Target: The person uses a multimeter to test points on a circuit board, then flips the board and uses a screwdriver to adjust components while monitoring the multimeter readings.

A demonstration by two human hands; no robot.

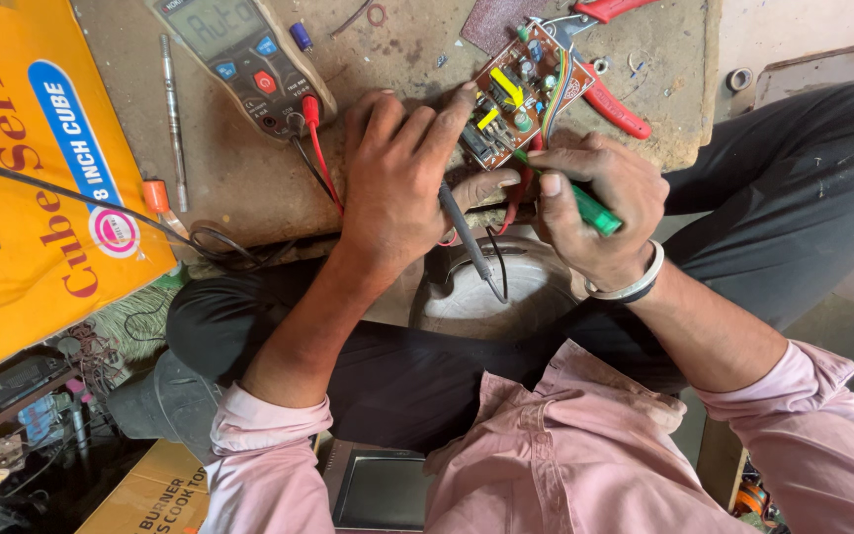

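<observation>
Green-handled screwdriver (pixel 593 210) is clenched in the right hand (pixel 595 213), its tip at the circuit board (pixel 524 94) on the workbench (pixel 239 178) edge, which the left hand (pixel 397 183) grasps along with a black probe (pixel 467 237)

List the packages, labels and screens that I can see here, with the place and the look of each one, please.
Multimeter screen: top left on the workbench, small grey rectangle in a dark case.
Yellow carton: far left, large and flat, red print, blue oval label, pink round mark.
Brown carton: bottom left, plain cardboard, dark print.
Dark screen: bottom centre, below the person's pink shirt, rectangular, grey frame.
</observation>
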